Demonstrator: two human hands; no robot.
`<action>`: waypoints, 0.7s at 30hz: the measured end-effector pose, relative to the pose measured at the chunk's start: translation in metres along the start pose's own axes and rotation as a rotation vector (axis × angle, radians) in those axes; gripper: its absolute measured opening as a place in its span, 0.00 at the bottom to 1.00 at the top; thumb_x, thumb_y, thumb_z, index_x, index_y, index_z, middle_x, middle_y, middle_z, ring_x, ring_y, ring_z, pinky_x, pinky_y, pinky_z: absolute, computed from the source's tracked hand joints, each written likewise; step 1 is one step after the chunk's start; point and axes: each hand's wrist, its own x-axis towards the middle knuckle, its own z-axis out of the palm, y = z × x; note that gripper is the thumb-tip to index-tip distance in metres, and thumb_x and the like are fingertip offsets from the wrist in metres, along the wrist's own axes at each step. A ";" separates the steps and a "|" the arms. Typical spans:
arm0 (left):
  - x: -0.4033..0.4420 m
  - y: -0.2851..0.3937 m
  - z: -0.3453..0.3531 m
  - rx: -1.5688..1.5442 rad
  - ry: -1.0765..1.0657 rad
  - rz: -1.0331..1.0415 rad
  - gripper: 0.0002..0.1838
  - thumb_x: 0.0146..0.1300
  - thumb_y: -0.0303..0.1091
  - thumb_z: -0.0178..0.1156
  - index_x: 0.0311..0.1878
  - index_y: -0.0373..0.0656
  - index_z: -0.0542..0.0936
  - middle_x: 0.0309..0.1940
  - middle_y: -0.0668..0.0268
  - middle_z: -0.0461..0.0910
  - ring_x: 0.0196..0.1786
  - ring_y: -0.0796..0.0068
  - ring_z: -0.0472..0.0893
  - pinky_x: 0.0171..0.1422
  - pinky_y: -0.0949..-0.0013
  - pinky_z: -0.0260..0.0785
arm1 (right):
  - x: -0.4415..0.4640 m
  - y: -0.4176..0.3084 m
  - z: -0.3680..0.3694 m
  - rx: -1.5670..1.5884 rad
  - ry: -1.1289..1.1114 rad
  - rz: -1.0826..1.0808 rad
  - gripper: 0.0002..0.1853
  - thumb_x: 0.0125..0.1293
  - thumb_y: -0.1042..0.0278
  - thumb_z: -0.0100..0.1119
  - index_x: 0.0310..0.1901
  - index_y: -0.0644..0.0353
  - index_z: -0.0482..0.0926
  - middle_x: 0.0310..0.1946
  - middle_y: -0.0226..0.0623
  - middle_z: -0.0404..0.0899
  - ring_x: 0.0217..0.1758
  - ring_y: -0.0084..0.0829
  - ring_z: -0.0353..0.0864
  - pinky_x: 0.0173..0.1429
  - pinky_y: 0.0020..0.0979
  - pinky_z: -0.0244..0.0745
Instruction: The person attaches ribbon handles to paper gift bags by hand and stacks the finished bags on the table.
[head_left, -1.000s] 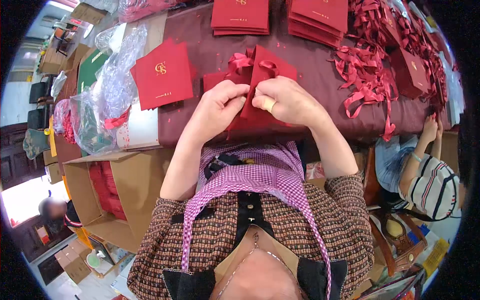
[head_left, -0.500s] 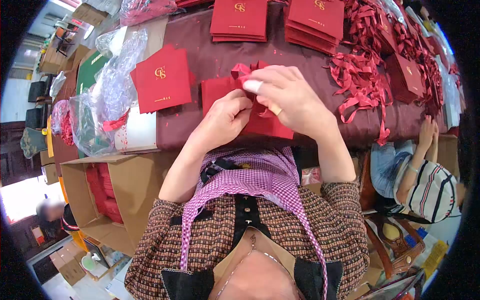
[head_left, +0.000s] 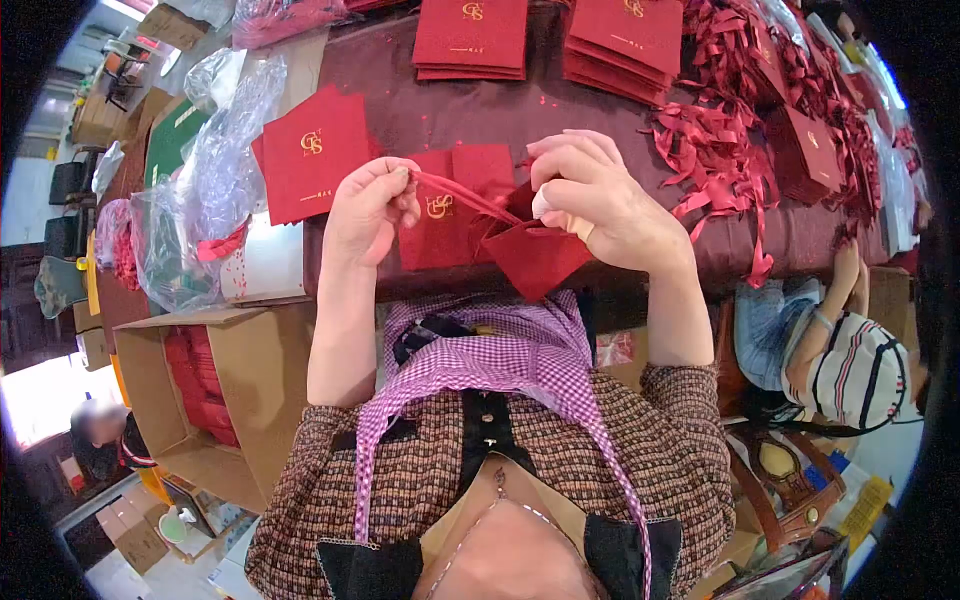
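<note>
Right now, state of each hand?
Left hand: closed, pinching the red ribbon.
Right hand: curled at the red bag; what it holds cannot be told.

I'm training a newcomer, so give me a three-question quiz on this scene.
1. Which hand pinches the ribbon away from the red bag?
2. True or false: the apron is plain green.
3. Which lies right of the right hand: a) carton; b) loose ribbons; c) clear plastic?

Key:
1. The left hand.
2. False; it is purple-and-white checked.
3. b.
</note>
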 end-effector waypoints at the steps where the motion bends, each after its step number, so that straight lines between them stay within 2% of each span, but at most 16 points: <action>1: -0.001 0.000 0.003 -0.005 0.003 0.001 0.07 0.67 0.30 0.58 0.41 0.35 0.80 0.29 0.69 0.79 0.29 0.81 0.77 0.32 0.76 0.72 | 0.000 0.001 0.000 0.016 0.003 0.014 0.06 0.55 0.75 0.63 0.33 0.59 0.76 0.46 0.35 0.75 0.61 0.41 0.72 0.65 0.43 0.62; 2: -0.003 -0.003 0.011 -0.006 0.000 0.004 0.07 0.67 0.30 0.58 0.41 0.35 0.80 0.29 0.69 0.79 0.29 0.81 0.77 0.32 0.76 0.72 | 0.000 0.003 0.001 0.012 0.003 0.012 0.06 0.55 0.75 0.63 0.33 0.59 0.76 0.46 0.35 0.75 0.61 0.41 0.72 0.65 0.43 0.62; 4: -0.009 -0.002 0.039 0.446 0.330 0.332 0.10 0.69 0.33 0.57 0.43 0.33 0.80 0.31 0.69 0.78 0.35 0.81 0.77 0.39 0.77 0.71 | -0.001 0.007 0.002 0.053 0.038 0.125 0.04 0.57 0.75 0.62 0.34 0.60 0.76 0.47 0.37 0.74 0.59 0.43 0.71 0.64 0.41 0.63; 5: -0.010 -0.008 0.031 0.663 0.373 0.466 0.12 0.71 0.34 0.57 0.43 0.32 0.80 0.33 0.70 0.78 0.37 0.82 0.75 0.43 0.77 0.70 | -0.001 0.009 0.002 0.047 0.040 0.127 0.04 0.57 0.75 0.62 0.34 0.60 0.76 0.47 0.37 0.74 0.59 0.43 0.71 0.64 0.41 0.63; 7: -0.025 -0.004 0.032 0.718 0.193 0.415 0.12 0.72 0.37 0.54 0.45 0.36 0.80 0.34 0.70 0.80 0.37 0.83 0.78 0.41 0.77 0.71 | 0.001 0.010 0.003 0.037 0.059 0.265 0.03 0.59 0.76 0.60 0.34 0.61 0.76 0.47 0.38 0.74 0.56 0.45 0.72 0.62 0.39 0.64; 8: -0.028 -0.009 0.029 0.647 0.025 0.279 0.13 0.72 0.37 0.55 0.46 0.37 0.81 0.34 0.70 0.80 0.37 0.84 0.77 0.41 0.77 0.70 | 0.002 0.013 0.006 0.009 0.093 0.241 0.02 0.62 0.75 0.59 0.34 0.62 0.76 0.48 0.40 0.74 0.53 0.45 0.73 0.59 0.38 0.67; 9: -0.031 -0.010 0.037 0.867 0.011 0.197 0.15 0.66 0.37 0.62 0.45 0.31 0.79 0.36 0.60 0.82 0.40 0.73 0.80 0.47 0.70 0.72 | 0.003 0.017 0.010 0.006 0.093 0.239 0.02 0.62 0.75 0.59 0.34 0.62 0.76 0.48 0.40 0.74 0.53 0.45 0.73 0.59 0.38 0.67; 10: -0.036 -0.012 0.051 0.999 -0.016 0.311 0.17 0.65 0.37 0.62 0.45 0.29 0.78 0.37 0.53 0.82 0.42 0.68 0.82 0.51 0.69 0.73 | 0.004 0.020 0.015 0.134 0.094 0.235 0.03 0.63 0.75 0.58 0.35 0.63 0.75 0.48 0.40 0.74 0.51 0.44 0.74 0.57 0.37 0.69; 11: -0.032 -0.021 0.054 0.922 -0.092 0.367 0.15 0.67 0.37 0.60 0.41 0.31 0.79 0.32 0.63 0.81 0.37 0.76 0.79 0.46 0.72 0.71 | 0.006 0.021 0.017 0.263 0.095 0.233 0.03 0.64 0.74 0.58 0.35 0.64 0.75 0.48 0.41 0.74 0.50 0.44 0.75 0.55 0.37 0.71; 12: -0.031 -0.024 0.053 0.923 -0.095 0.371 0.15 0.67 0.37 0.60 0.41 0.31 0.79 0.32 0.63 0.81 0.37 0.76 0.79 0.46 0.72 0.71 | 0.010 0.019 0.014 0.174 0.058 0.186 0.04 0.66 0.73 0.57 0.39 0.64 0.76 0.47 0.41 0.75 0.48 0.42 0.76 0.52 0.36 0.73; 14: -0.029 -0.031 0.050 0.557 -0.138 0.084 0.13 0.70 0.36 0.58 0.36 0.34 0.78 0.28 0.74 0.76 0.32 0.85 0.72 0.38 0.76 0.66 | 0.011 0.024 0.015 0.252 0.062 0.209 0.06 0.66 0.74 0.56 0.42 0.64 0.77 0.46 0.43 0.76 0.48 0.43 0.77 0.52 0.37 0.73; 15: -0.025 -0.036 0.051 0.469 -0.144 0.115 0.13 0.71 0.35 0.56 0.32 0.37 0.77 0.27 0.80 0.70 0.31 0.90 0.65 0.34 0.79 0.60 | 0.011 0.029 0.015 0.334 0.061 0.229 0.08 0.67 0.74 0.56 0.45 0.64 0.78 0.46 0.44 0.77 0.48 0.43 0.77 0.52 0.37 0.74; 16: -0.027 -0.034 0.047 0.485 -0.147 0.116 0.13 0.71 0.35 0.56 0.32 0.37 0.77 0.27 0.80 0.70 0.31 0.89 0.66 0.34 0.78 0.60 | 0.009 0.039 0.014 0.239 0.051 0.200 0.11 0.68 0.72 0.54 0.50 0.63 0.78 0.45 0.46 0.79 0.50 0.45 0.78 0.52 0.37 0.74; 18: -0.026 -0.032 0.045 0.446 -0.135 0.084 0.12 0.72 0.35 0.56 0.32 0.37 0.76 0.27 0.80 0.70 0.31 0.90 0.66 0.34 0.78 0.60 | 0.005 0.051 0.005 0.103 -0.064 0.209 0.11 0.70 0.69 0.52 0.50 0.63 0.78 0.43 0.46 0.81 0.49 0.46 0.79 0.51 0.37 0.74; 19: -0.026 -0.031 0.045 0.447 -0.141 0.081 0.12 0.72 0.35 0.56 0.32 0.37 0.76 0.27 0.80 0.70 0.31 0.90 0.66 0.34 0.78 0.60 | 0.003 0.059 0.004 0.211 -0.151 0.252 0.11 0.70 0.66 0.54 0.47 0.64 0.79 0.40 0.43 0.81 0.45 0.42 0.80 0.50 0.36 0.74; 21: -0.029 -0.026 0.047 0.436 -0.163 0.125 0.12 0.72 0.35 0.56 0.33 0.38 0.76 0.28 0.81 0.71 0.32 0.90 0.66 0.35 0.79 0.61 | -0.001 0.064 0.002 0.334 -0.197 0.319 0.11 0.69 0.65 0.55 0.45 0.64 0.79 0.38 0.43 0.80 0.43 0.39 0.80 0.49 0.35 0.74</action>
